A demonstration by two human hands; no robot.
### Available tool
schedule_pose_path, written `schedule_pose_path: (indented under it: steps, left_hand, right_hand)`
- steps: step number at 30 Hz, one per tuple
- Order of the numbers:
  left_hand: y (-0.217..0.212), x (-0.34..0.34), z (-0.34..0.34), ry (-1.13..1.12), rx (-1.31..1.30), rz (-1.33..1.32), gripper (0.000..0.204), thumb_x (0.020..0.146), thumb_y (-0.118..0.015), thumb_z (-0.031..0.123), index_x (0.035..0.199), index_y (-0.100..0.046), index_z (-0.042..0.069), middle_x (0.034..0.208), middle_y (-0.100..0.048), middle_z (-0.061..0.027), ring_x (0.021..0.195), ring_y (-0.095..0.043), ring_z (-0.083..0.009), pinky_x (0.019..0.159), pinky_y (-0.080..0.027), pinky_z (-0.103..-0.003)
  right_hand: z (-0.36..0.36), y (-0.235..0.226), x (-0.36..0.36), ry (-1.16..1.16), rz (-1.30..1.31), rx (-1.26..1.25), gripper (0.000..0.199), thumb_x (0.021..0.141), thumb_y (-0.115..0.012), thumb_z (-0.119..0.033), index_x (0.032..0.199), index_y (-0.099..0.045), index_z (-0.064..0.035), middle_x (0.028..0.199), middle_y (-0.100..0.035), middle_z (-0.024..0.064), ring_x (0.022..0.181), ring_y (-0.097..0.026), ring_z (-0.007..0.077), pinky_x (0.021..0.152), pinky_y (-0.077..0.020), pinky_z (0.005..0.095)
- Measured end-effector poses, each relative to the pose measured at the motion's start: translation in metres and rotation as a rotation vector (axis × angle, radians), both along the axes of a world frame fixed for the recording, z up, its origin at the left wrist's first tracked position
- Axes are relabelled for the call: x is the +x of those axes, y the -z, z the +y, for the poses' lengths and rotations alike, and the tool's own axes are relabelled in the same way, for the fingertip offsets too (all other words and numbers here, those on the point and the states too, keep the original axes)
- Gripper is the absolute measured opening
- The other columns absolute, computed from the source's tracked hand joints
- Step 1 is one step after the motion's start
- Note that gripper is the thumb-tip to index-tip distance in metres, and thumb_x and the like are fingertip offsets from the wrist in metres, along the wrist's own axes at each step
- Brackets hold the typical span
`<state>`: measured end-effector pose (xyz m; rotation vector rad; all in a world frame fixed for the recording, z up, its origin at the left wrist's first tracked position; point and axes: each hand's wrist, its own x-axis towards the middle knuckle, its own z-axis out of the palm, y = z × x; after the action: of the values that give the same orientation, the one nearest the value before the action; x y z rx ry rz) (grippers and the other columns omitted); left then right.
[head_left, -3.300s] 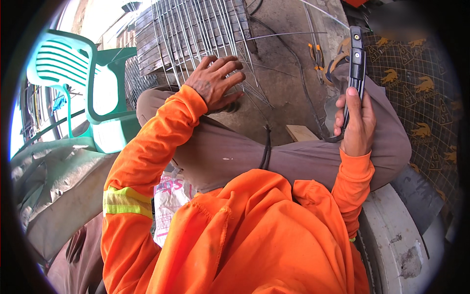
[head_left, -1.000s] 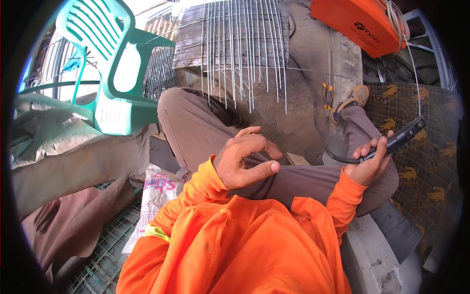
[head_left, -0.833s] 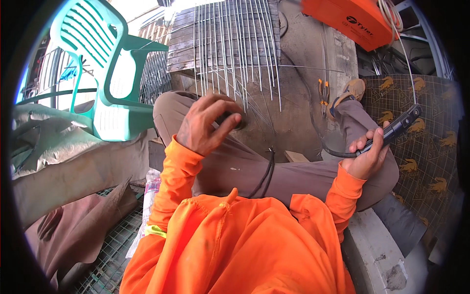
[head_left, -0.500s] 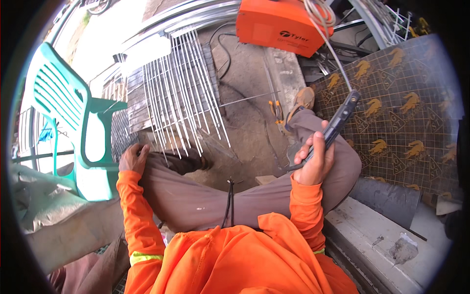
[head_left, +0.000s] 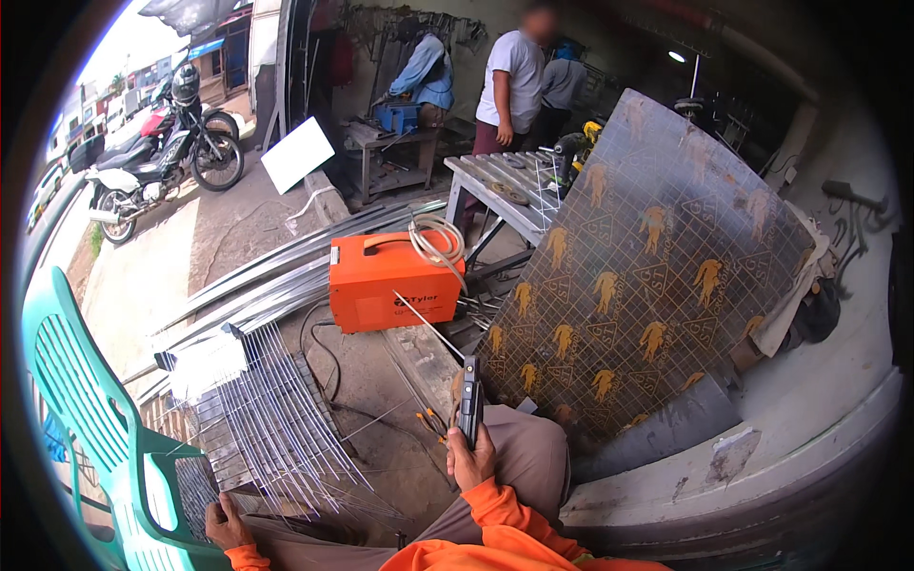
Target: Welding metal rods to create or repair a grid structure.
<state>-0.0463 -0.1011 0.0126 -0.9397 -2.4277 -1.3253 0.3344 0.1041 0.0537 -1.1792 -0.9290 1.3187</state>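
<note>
My right hand [head_left: 470, 459] grips a black welding electrode holder [head_left: 469, 407] upright above my right knee. A thin rod [head_left: 428, 326] runs from its top up and to the left, toward the orange welding machine [head_left: 390, 283]. My left hand [head_left: 227, 521] is low at the left, with its fingers curled on the near edge of a wire grid panel [head_left: 276, 428] that lies tilted on the ground in front of my knees. Both sleeves are orange, and my trousers [head_left: 522, 455] are grey-brown.
A green plastic chair [head_left: 81, 428] stands close on the left. A dark sheet with golden figures [head_left: 657, 276] leans at the right. Long metal bars [head_left: 276, 276] and orange-handled pliers [head_left: 430, 422] lie on the ground. Behind them stand a metal table [head_left: 503, 181], two people [head_left: 509, 81] and a motorcycle [head_left: 157, 152].
My view has swung up from my lap to the workshop. My left hand went from my lap out to the grid's near edge. The right hand has turned the holder upright.
</note>
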Motion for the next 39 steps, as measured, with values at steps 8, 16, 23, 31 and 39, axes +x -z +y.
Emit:
schedule_pose_path:
  steps: [8, 16, 23, 31, 39]
  left_hand:
    - [0.006, -0.011, -0.006, -0.032, -0.005, -0.134, 0.035, 0.1, -0.061, 0.026, 0.078, -0.056, -0.001, 0.071, -0.052, -0.0062, 0.067, -0.049, -0.0167, 0.06, -0.04, -0.033]
    - [-0.067, 0.07, 0.054, 0.378, 0.658, -1.066, 0.025, 0.096, -0.054, 0.01, 0.121, -0.053, 0.006, 0.113, -0.059, -0.0104, 0.108, -0.062, -0.0229, 0.101, -0.048, -0.04]
    - [-0.08, 0.262, 0.158, 0.839, 0.85, -1.563, 0.029, 0.101, -0.046, 0.029, 0.092, -0.06, 0.004, 0.055, -0.054, -0.0062, 0.04, -0.048, -0.0195, 0.108, -0.044, -0.045]
    - [-0.087, 0.311, 0.175, 0.785, 0.836, -1.749, 0.037, 0.102, -0.045, 0.035, 0.09, -0.061, 0.004, 0.058, -0.053, -0.0062, 0.049, -0.05, -0.0174, 0.051, -0.045, -0.027]
    - [-0.085, 0.299, 0.182, 0.567, 1.031, -2.046, 0.043, 0.098, -0.051, 0.044, 0.087, -0.064, 0.005, 0.059, -0.058, -0.0068, 0.051, -0.053, -0.0193, 0.07, -0.051, -0.032]
  right_hand:
    - [0.005, 0.004, 0.002, -0.008, 0.015, -0.018, 0.031, 0.099, -0.063, -0.019, 0.126, -0.055, -0.0058, 0.077, -0.054, -0.0004, 0.049, -0.047, 0.0048, 0.041, -0.04, 0.0221]
    - [-0.001, 0.002, 0.007, -0.078, -0.081, -0.008, 0.031, 0.096, -0.068, -0.018, 0.117, -0.051, -0.0035, 0.077, -0.054, 0.001, 0.052, -0.051, 0.0075, 0.046, -0.0443, 0.0241]
    - [-0.008, -0.003, -0.013, -0.114, 0.16, 0.032, 0.041, 0.097, -0.067, -0.022, 0.124, -0.044, -0.002, 0.095, -0.064, 0.0074, 0.067, -0.061, 0.012, 0.055, -0.0511, 0.0253]
    - [0.004, -0.013, -0.002, -0.026, 0.252, 0.133, 0.03, 0.098, -0.066, -0.014, 0.116, -0.044, -0.0066, 0.092, -0.062, 0.0055, 0.068, -0.057, 0.007, 0.056, -0.0477, 0.0185]
    - [-0.001, -0.002, -0.01, 0.032, 0.123, 0.161, 0.032, 0.099, -0.063, -0.012, 0.122, -0.044, -0.0009, 0.1, -0.061, 0.0072, 0.087, -0.061, 0.0125, 0.08, -0.0515, 0.026]
